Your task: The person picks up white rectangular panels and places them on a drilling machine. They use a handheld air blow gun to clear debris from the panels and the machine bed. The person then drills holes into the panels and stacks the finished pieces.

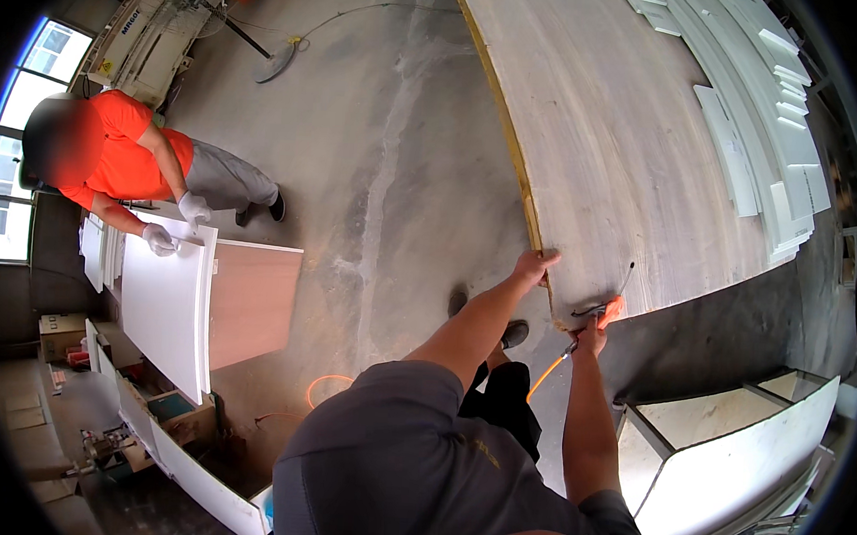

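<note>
My right hand [590,338] is closed round an orange air blow gun [613,309] at the near corner of a large wood-grain tabletop [590,150]. The gun's thin dark nozzle points away from me over the top, and an orange air hose [547,374] runs down from its handle. At the left edge of the same tabletop, my left hand [535,266] grips the yellowish rim, thumb on top; its other fingers are partly hidden.
Long white panel strips [746,119] lie stacked along the tabletop's right side. At left, a gloved co-worker in an orange shirt [144,156] handles a white panel [165,302] on a stack. A white-sided bin [738,458] stands at lower right. Hose loops [325,383] lie on the floor.
</note>
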A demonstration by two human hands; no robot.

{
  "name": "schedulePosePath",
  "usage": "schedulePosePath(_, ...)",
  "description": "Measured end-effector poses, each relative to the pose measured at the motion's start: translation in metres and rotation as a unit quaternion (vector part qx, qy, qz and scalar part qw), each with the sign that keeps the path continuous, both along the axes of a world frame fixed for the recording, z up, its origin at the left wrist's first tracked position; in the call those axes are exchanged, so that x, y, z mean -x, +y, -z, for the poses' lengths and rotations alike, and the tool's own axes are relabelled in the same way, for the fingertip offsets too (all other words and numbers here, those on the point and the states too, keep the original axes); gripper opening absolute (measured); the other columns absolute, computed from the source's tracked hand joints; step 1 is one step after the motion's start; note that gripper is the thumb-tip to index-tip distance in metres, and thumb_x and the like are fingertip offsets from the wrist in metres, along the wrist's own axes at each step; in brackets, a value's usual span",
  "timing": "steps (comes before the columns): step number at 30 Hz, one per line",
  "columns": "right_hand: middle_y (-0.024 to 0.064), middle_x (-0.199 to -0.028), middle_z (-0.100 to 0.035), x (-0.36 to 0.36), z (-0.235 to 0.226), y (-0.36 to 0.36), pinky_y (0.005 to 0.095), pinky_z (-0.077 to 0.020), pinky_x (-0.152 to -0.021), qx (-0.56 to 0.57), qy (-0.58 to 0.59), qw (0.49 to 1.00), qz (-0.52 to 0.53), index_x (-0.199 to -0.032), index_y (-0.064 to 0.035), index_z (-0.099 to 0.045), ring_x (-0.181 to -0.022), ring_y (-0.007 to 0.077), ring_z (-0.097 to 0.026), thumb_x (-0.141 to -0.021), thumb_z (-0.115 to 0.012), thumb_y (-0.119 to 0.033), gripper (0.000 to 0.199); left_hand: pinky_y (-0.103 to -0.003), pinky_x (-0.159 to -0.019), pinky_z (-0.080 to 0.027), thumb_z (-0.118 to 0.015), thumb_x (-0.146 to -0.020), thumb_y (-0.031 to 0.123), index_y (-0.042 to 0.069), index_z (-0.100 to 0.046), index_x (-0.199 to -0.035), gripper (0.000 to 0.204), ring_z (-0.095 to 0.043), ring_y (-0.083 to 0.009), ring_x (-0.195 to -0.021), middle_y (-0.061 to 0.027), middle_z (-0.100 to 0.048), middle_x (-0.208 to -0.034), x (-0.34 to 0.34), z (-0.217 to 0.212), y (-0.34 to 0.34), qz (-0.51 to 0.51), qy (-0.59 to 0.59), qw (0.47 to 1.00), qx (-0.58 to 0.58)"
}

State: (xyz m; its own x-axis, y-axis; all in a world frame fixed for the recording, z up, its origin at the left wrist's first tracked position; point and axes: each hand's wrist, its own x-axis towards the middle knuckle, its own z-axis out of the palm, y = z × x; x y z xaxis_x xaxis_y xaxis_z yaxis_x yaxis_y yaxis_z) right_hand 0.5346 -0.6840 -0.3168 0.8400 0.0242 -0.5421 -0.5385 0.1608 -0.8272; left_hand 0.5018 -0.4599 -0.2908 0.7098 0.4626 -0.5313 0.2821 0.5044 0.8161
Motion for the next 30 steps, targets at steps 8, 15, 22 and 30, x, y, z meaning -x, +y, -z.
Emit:
schedulePosePath(8, 0.0054, -0.068, -0.056, 0.137, -0.021, 0.067, 0.0317, -0.0471, -0.043, 0.003, 0.026, 0.998, -0.054, -0.086, -0.0026, -0.056, -0.052, 0.018, -0.058, -0.093, -0.06, -0.024, 0.023, -0.031, -0.054, -0.052, -0.075, -0.081, 0.035, 0.0, -0.068, -0.091, 0.037, -0.063, -0.0165, -0.061, -0.0063, -0.066, -0.076, 0.127, -0.001, 0.075, -0.016, -0.003, 1.0, -0.001)
schedulePosePath(15, 0.0091, -0.083, -0.067, 0.228, -0.035, 0.097, 0.0317, -0.0519, -0.048, 0.069, 0.038, 0.976, -0.205, -0.098, -0.0007, -0.059, -0.076, 0.0212, -0.071, -0.091, -0.06, -0.025, 0.025, -0.03, -0.05, -0.049, -0.074, -0.082, 0.038, 0.002, -0.068, -0.083, 0.036, -0.06, -0.0133, -0.058, -0.0033, -0.064, -0.071, 0.225, -0.016, 0.128, -0.044, 0.003, 0.999, -0.029)
schedulePosePath(22, -0.0016, -0.088, -0.059, 0.165, -0.055, 0.026, 0.0297, -0.047, -0.053, 0.096, -0.006, 0.994, -0.048, -0.1, -0.0117, -0.058, -0.071, 0.0117, -0.058, -0.081, -0.063, -0.023, 0.023, -0.046, -0.066, -0.046, -0.053, -0.089, 0.056, -0.005, -0.063, -0.081, 0.063, -0.059, -0.032, -0.066, -0.0203, -0.06, -0.069, 0.324, -0.004, 0.159, -0.174, 0.168, 0.924, -0.297)
schedulePosePath(30, 0.0014, -0.063, -0.048, 0.057, -0.036, -0.046, 0.025, -0.0374, -0.04, -0.065, 0.108, 0.99, 0.067, -0.08, -0.0133, -0.052, -0.048, 0.0147, -0.045, -0.083, -0.07, -0.021, 0.02, -0.052, -0.084, -0.045, -0.042, -0.09, 0.064, -0.003, -0.066, -0.093, 0.07, -0.059, -0.0449, -0.098, -0.0267, -0.065, -0.098, 0.412, -0.02, 0.219, -0.146, 0.346, 0.836, -0.4)
